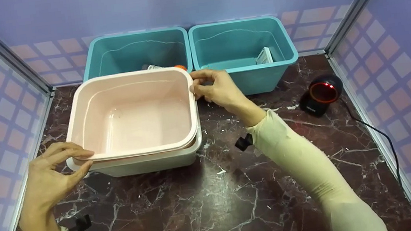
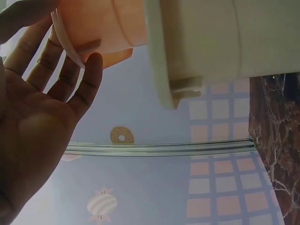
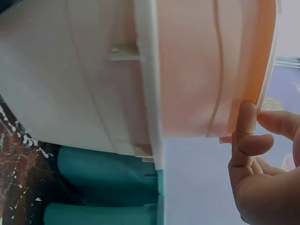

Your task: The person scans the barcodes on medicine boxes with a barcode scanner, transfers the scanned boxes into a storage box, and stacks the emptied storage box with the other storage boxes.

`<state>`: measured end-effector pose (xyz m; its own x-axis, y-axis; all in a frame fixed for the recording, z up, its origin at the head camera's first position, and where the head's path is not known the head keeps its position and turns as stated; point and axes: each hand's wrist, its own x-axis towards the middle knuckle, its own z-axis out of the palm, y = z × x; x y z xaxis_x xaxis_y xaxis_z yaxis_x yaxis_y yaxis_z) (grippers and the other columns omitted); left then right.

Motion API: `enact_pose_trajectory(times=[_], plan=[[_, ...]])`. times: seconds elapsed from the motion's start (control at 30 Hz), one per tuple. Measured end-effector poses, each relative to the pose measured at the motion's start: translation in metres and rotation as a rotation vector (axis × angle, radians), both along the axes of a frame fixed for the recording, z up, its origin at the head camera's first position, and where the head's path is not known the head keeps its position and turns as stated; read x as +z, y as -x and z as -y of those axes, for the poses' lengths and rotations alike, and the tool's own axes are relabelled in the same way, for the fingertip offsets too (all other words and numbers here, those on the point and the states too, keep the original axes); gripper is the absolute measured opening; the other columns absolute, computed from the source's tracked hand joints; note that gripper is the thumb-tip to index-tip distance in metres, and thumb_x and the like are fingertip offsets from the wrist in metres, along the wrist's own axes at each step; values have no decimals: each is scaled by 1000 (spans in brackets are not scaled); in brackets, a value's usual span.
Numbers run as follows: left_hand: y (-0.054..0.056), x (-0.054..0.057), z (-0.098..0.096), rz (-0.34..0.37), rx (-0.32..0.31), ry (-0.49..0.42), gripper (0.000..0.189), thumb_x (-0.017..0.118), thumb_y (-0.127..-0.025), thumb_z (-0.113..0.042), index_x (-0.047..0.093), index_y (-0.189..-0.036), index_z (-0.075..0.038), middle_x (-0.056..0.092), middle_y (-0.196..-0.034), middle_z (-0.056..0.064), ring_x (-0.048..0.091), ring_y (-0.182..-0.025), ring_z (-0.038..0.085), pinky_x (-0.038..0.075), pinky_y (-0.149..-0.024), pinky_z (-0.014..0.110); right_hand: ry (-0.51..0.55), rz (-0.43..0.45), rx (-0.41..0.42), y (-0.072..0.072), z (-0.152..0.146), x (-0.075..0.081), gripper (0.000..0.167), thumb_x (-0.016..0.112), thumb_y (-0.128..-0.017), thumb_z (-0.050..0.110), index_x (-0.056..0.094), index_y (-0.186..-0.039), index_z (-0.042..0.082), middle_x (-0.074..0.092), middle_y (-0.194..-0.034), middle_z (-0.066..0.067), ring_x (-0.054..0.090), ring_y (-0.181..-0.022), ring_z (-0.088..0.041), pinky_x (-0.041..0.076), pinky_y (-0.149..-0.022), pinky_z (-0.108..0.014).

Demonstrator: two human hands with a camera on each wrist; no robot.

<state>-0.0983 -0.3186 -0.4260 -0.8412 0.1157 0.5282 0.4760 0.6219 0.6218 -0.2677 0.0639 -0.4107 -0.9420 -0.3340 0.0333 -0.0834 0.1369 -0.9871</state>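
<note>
A pale pink plastic bin (image 1: 146,115) sits partly nested inside a whitish bin (image 1: 149,165), its rim standing above the lower one's. My left hand (image 1: 50,177) holds the pink rim at the near left corner, and the left wrist view shows its fingers against the outside of that rim. At the far right side, my right hand (image 1: 220,90) pinches the rim between thumb and fingers. In the right wrist view the pink wall (image 3: 192,70) rises well out of the whitish bin (image 3: 93,84). The pink bin's inside looks bare.
Two teal bins (image 1: 245,68) stand side by side at the back; the right one contains a small white box (image 1: 264,56). An orange item (image 1: 181,67) shows in the left one. A black scanner (image 1: 320,95) with a red glow and cable stands right. Patterned walls enclose the marbled tabletop (image 1: 210,217).
</note>
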Motion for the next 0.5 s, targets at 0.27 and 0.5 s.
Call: enact_pose_trajectory(times=[0.27, 0.5], plan=[[-1, -14, 2, 136, 89, 126, 33, 88, -65, 3, 80, -89, -18, 67, -95, -18, 57, -81, -8, 43, -77, 6, -64, -15, 16, 4, 3, -16, 33, 67, -90, 4, 69, -122, 5, 64, -85, -2, 63, -64, -12, 41, -49, -18], [-1, -21, 4, 183, 115, 181, 31, 87, -69, -3, 80, -92, -22, 66, -95, -19, 56, -71, -3, 43, -67, 9, -95, -28, 9, 8, 6, -23, 32, 67, -89, 4, 69, -121, 4, 65, -85, -4, 64, -63, -13, 40, -48, -17]])
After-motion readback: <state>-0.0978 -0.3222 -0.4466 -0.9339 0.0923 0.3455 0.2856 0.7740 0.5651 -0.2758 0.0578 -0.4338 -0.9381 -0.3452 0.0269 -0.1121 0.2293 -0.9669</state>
